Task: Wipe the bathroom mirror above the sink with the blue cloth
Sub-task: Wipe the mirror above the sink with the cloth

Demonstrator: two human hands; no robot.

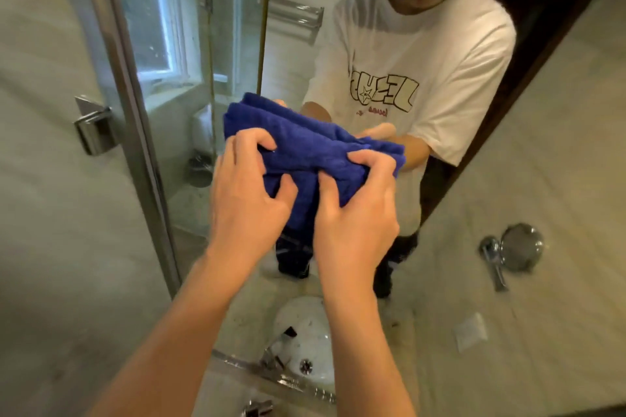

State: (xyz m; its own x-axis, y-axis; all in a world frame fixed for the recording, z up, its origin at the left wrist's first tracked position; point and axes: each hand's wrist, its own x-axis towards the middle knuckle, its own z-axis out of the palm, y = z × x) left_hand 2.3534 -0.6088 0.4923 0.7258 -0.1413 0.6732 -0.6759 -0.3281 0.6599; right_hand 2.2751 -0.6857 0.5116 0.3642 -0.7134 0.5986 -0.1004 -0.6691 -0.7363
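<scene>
A folded blue cloth [305, 149] is held up in front of the bathroom mirror [237, 44], at mid-frame. My left hand [247, 193] grips its left lower part, fingers curled over the top fold and thumb under. My right hand [355, 210] pinches its right part beside the left hand. The mirror shows the reflection of a person in a white T-shirt with a headset, holding the same cloth. Whether the cloth touches the glass I cannot tell.
A chrome mirror frame [135, 112] runs down the left, with a metal bracket [93, 127] on the tiled wall. The reflected white sink basin [305, 325] and a chrome faucet [257, 408] lie below. A round wall-mounted mirror [520, 247] sits on the right wall.
</scene>
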